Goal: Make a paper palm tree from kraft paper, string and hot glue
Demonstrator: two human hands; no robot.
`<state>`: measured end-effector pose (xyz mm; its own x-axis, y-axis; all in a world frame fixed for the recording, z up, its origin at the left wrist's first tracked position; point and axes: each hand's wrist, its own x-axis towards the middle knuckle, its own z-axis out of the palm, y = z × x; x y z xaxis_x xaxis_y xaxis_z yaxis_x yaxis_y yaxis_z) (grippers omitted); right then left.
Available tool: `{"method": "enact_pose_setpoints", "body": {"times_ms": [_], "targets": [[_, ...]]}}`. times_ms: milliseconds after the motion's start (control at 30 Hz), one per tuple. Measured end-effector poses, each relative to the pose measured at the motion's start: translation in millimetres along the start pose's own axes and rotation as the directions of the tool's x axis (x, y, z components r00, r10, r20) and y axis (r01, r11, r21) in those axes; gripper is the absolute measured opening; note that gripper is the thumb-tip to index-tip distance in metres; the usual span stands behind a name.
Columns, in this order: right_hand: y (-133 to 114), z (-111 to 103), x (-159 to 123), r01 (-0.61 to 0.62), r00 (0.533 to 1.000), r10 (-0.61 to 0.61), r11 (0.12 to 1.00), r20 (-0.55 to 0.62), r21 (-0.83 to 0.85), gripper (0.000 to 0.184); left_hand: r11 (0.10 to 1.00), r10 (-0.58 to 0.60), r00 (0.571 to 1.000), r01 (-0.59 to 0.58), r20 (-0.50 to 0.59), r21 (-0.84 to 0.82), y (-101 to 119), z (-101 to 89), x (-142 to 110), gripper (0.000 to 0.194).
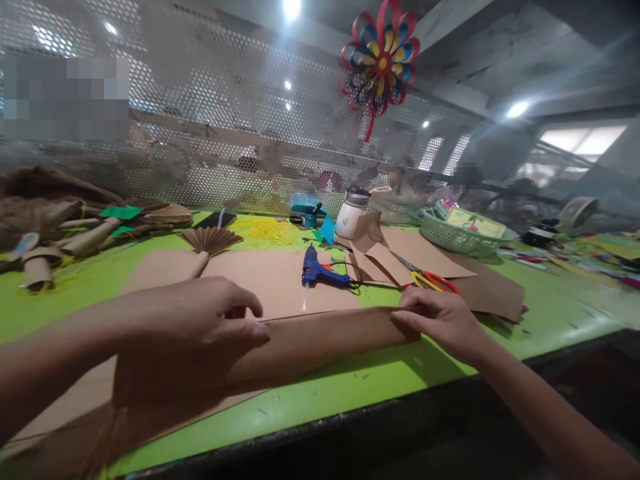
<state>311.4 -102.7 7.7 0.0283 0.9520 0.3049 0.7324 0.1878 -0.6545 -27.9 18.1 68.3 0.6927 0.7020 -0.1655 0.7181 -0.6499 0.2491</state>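
Note:
A long piece of brown kraft paper [325,340], its top edge raised, stretches across the near side of the green table. My right hand [440,320] pinches its right end between thumb and fingers. At the paper's upper edge, left of centre, my left hand [200,317] has its fingers curled with the thumb beneath; whether they press the paper together is hard to make out. Just beyond lies a blue glue gun [320,270] on another brown sheet [260,273]. Scissors with red and yellow handles [430,280] rest past my right hand.
Left are a pleated paper fan [210,241] and rolled brown paper pieces [95,233]. Farther back stand a white jar [350,217] and a green basket [457,235] with papers. Yellow shreds [265,231] lie by the perforated wall. The table's dark front edge [310,433] runs nearest me.

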Motion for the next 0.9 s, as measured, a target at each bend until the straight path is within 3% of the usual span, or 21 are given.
{"method": "enact_pose_setpoints", "body": {"times_ms": [100, 233, 433, 533, 700, 900], "targets": [[-3, -1, -6, 0.075, 0.997, -0.075, 0.997, -0.018, -0.007, 0.023, 0.995, 0.098, 0.987, -0.097, 0.127, -0.014, 12, -3.9, 9, 0.030], [-4, -5, -13, 0.083, 0.996, -0.083, 0.997, -0.024, 0.003, 0.021, 0.976, 0.211, 0.964, -0.200, 0.164, -0.083, 16, 1.7, 10, 0.026], [-3, -6, -19, 0.059, 0.997, -0.061, 0.997, -0.050, -0.048, 0.019, 0.985, 0.139, 0.988, -0.130, 0.069, -0.117, 29, 12.0, -5, 0.024], [-3, -5, -20, 0.031, 0.999, -0.032, 0.999, -0.029, -0.037, 0.021, 0.992, 0.117, 0.993, -0.117, -0.002, -0.055, 25, 22.9, -1, 0.022], [3, -1, -14, 0.000, 1.000, 0.001, 1.000, 0.017, -0.025, 0.023, 0.978, 0.151, 0.988, -0.147, 0.022, -0.146, 17, 33.4, 19, 0.016], [17, 5, -7, -0.036, 0.999, 0.036, 0.999, -0.011, 0.002, 0.023, 0.978, 0.134, 0.990, -0.126, 0.039, -0.169, 23, 36.1, 20, 0.020]]}}
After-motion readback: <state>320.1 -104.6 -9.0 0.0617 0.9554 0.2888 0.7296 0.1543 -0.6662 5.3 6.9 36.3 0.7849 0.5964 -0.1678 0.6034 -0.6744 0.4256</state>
